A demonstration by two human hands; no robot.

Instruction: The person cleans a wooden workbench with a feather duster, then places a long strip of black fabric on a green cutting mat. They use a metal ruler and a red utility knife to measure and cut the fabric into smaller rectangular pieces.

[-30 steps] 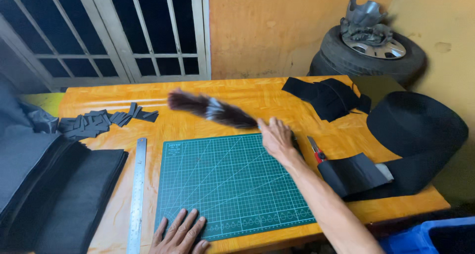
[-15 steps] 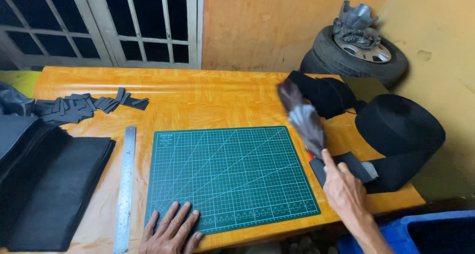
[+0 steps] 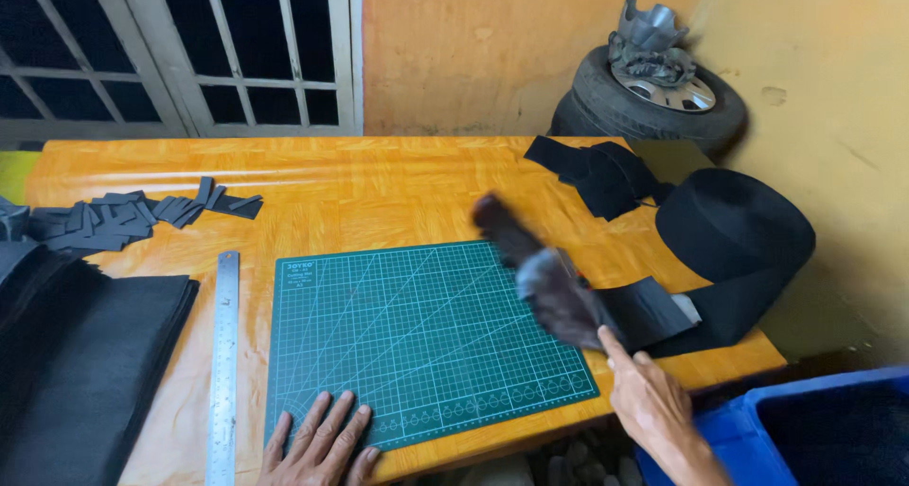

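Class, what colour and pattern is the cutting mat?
Dark green cutting mat with pale grid lines; head view.

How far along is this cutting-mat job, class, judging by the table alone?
Done: a pile of cut black strips lies at the table's far left. In hand: the right hand holds a blurred feather duster over the green cutting mat, which the left hand presses flat. Left: the black fabric roll and folded fabric remain uncut.

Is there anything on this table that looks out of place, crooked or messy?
Mostly tidy. The small black fabric pieces lie in a loose, uneven scatter at the far left. The steel ruler lies straight beside the green cutting mat. The feather duster in the right hand is motion-blurred.
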